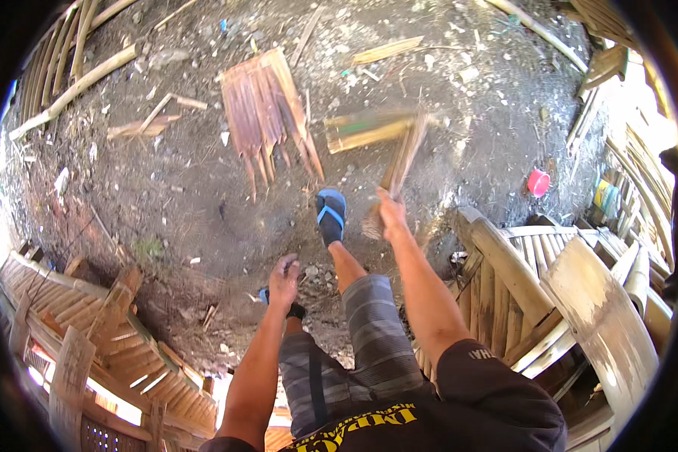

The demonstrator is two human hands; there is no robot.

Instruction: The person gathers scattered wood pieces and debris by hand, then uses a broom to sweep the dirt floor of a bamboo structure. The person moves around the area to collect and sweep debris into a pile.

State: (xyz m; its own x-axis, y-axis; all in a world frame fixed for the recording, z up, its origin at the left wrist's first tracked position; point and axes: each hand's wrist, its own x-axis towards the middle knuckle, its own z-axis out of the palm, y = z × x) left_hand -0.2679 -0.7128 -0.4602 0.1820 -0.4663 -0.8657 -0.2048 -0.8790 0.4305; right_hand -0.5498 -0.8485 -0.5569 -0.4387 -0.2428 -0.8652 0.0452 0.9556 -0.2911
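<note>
My right hand [391, 215] is closed around a stick broom [407, 160], a brown bundle of thin sticks blurred by motion. Its thick end shows below my fist, and its far end crosses the right end of a yellowish bamboo slat piece [363, 140] on the ground. My left hand [284, 280] hangs low over the ground, with loosely bent fingers and nothing visible in it. Ahead of my feet lies a reddish-brown split wooden panel [258, 105] with jagged ends. A blue-and-black flip-flop [331, 209] is on my forward foot; the other foot is mostly hidden behind my left hand.
Bamboo slat structures stand at the lower left [120, 331] and lower right [497, 290]. A red container [538, 183] sits on the dirt to the right. Bamboo poles [75, 90] border the far left. Loose slats [388, 50] and small litter dot the ground.
</note>
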